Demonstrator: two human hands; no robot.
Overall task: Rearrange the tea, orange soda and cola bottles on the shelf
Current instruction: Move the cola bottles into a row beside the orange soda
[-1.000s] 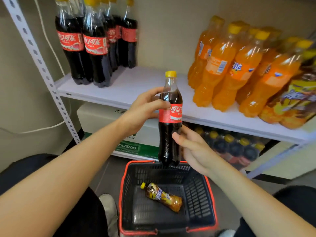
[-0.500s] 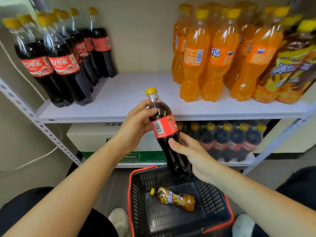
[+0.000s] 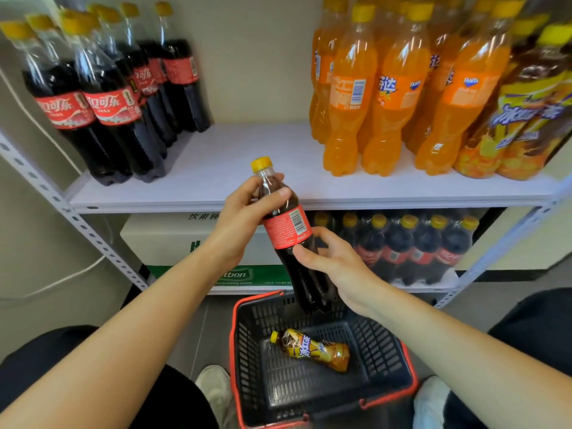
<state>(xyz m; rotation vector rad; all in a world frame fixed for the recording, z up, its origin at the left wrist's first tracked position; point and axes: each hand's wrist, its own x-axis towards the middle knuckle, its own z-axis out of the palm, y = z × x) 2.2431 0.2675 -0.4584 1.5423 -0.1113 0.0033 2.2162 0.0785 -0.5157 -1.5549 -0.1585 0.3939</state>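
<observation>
Left hand grasps the neck and shoulder of a cola bottle, thumb across the front just below the yellow cap. Right hand holds the same bottle lower down, thumb pressed beneath the red label and fingers curled behind.

Shelf: white board beyond and above both hands, with a bare stretch straight ahead of them.

Basket: black with a red rim, below the hands; the bottle's base hangs over its far edge.

Cola row: stands on the shelf, up and left of the left hand.

Orange soda row: up and right of the right hand, with shelved tea further right.

Loose tea bottle: lies on its side in the basket, beneath the right wrist.

Change: one second ago the held bottle stood upright, logo to the camera. It now leans, cap toward the left, barcode facing out. It is probably being turned for placing beside the cola row. The loose tea bottle is not yet shelved.
</observation>
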